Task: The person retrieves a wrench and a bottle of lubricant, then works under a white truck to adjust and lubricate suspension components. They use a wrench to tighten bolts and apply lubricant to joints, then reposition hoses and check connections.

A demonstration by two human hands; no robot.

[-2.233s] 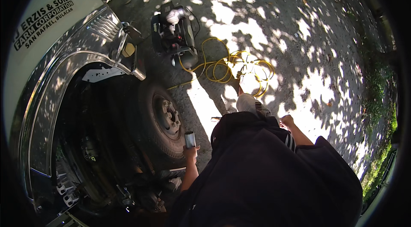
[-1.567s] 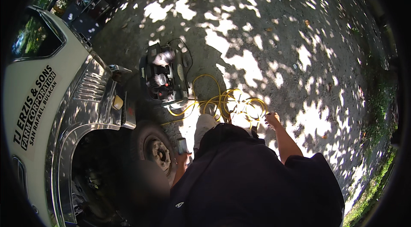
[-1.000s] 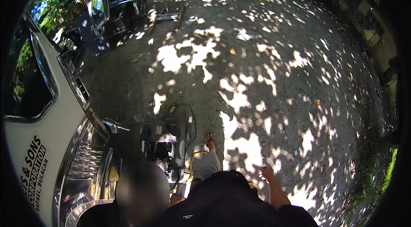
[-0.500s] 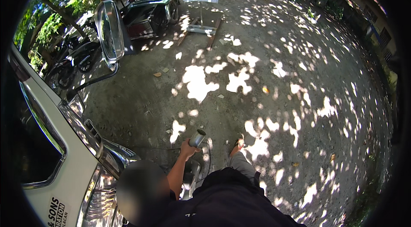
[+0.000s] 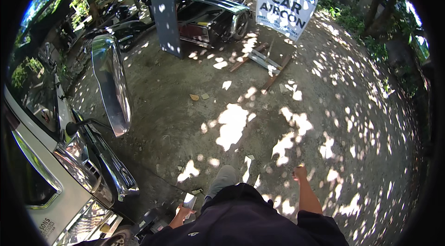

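Observation:
My left hand (image 5: 184, 210), low at centre, grips a silver metal cylinder (image 5: 189, 199) beside a dark machine (image 5: 153, 220) on the ground. My right hand (image 5: 299, 172) hangs at the right with its fingers curled and nothing visible in them. A white vehicle (image 5: 51, 218) with chrome trim fills the lower left, and its large chrome side mirror (image 5: 110, 83) juts out ahead on that side. My grey-clad leg shows between my hands, below the dark shirt.
Ahead stand a motorcycle with sidecar (image 5: 213, 21), a dark upright board (image 5: 168, 28) and a white printed sign (image 5: 283, 5) on a low wooden frame (image 5: 266, 63). Dappled dirt ground (image 5: 232, 83) lies between. Trees and greenery (image 5: 380, 32) line the right edge.
I have walked forward past the wheel, compressor and yellow hose, and my view has risen to the sign and sidecar. The cylinder stays in my left hand, which has swung back.

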